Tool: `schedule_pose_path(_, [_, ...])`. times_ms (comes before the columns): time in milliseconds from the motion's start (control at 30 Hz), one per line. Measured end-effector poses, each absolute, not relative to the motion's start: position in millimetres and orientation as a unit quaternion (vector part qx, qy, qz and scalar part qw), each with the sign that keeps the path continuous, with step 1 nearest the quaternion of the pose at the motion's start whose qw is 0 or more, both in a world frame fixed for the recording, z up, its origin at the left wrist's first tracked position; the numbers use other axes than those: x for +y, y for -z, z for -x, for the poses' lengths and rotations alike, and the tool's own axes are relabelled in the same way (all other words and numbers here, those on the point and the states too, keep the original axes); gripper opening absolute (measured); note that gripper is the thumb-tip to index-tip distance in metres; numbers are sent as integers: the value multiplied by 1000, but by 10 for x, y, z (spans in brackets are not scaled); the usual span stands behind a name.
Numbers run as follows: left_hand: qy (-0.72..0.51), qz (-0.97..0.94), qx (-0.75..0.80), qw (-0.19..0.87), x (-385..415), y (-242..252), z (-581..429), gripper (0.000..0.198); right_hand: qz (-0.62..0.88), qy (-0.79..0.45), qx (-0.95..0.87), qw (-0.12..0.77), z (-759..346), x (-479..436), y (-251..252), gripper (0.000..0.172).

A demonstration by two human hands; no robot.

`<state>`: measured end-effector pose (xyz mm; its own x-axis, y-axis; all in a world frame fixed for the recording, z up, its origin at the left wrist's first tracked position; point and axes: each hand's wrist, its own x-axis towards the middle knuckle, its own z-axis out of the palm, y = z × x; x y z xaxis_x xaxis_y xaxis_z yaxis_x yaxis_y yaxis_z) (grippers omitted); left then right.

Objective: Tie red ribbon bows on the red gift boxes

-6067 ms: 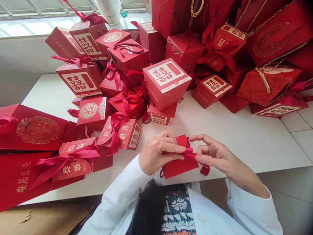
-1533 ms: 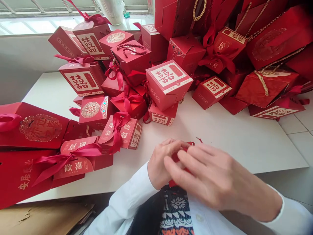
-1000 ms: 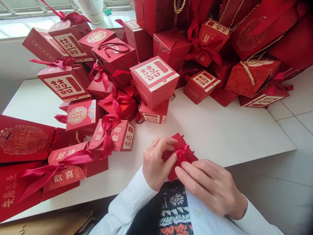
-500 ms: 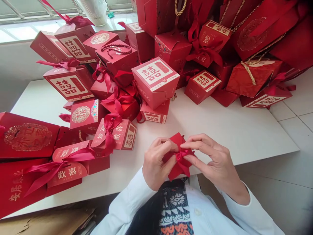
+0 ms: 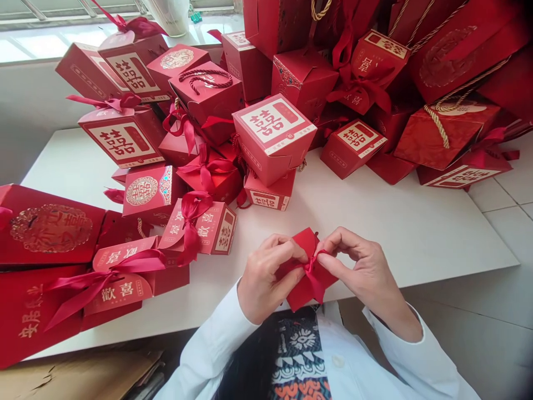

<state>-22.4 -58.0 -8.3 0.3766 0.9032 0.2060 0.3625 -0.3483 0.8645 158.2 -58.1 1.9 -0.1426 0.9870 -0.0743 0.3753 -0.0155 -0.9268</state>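
I hold a small flat red paper box (image 5: 307, 282) over the near edge of the white table (image 5: 375, 222). My left hand (image 5: 264, 276) grips its left side, with fingers curled round the paper. A thin red ribbon (image 5: 313, 270) crosses the box's front. My right hand (image 5: 362, 266) pinches this ribbon at the knot with thumb and fingertips. The two hands nearly touch above the box. White sleeves cover both my arms.
Many red gift boxes fill the back and left of the table, among them a pale red box with a white label (image 5: 272, 136). Ribboned flat boxes (image 5: 125, 272) lie at the left. Red bags with gold rope handles (image 5: 445, 128) stand at the right. Tiled floor shows beyond the table's right edge.
My right hand had lain over the box with fingers flat; it has lifted and now pinches the ribbon at the knot. The left hand keeps its grip on the box.
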Motion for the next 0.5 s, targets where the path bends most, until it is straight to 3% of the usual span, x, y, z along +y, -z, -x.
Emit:
schedule_pose_path(133, [-371, -734, 435, 366, -583, 65, 194, 13, 542, -413, -625, 381, -1576, -580, -29, 8])
schedule_pose_path(267, [-378, -729, 451, 350, -612, 83, 150, 14, 533, -241, -696, 416, -1578, -675, -146, 2])
schedule_pose_path(367, [-389, -721, 465, 337, -627, 100, 126, 14, 526, -158, -743, 383, -1549, -753, -224, 8])
schedule_pose_path(500, [-397, -707, 482, 332, -634, 108, 105, 13, 523, -164, -769, 329, -1506, -830, -221, 10])
